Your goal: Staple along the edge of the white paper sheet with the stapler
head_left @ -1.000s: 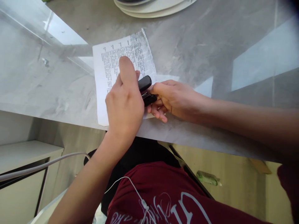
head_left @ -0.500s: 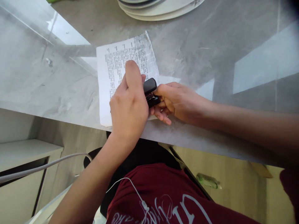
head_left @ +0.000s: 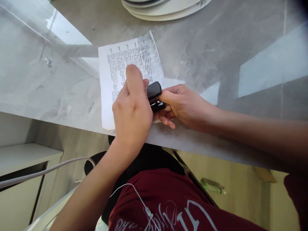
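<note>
A small black stapler (head_left: 154,91) sits between my two hands, its jaw end pointing right. My left hand (head_left: 132,109) is wrapped round its body and covers most of it. The fingers of my right hand (head_left: 179,101) are at the jaw end, with the thumb against the gap between the top arm and the base; the fingertips are partly hidden. Beneath my hands lies a sheet of printed paper (head_left: 106,73), dense with text, its upper right part darker and wrinkled. Whether paper lies in the stapler's jaw cannot be seen.
Stacked plates (head_left: 166,14) stand at the far edge of the grey marbled table (head_left: 207,57). A small scrap (head_left: 48,62) lies at the left. A cable (head_left: 48,171) crosses the lower left, near a white cabinet (head_left: 21,157). A green-wrapped item (head_left: 211,185) lies on the floor.
The gap at the stapler's jaw shows slightly more shiny metal now. Both hands keep nearly the same hold, and the paper stays in place; the view has shifted a little.
</note>
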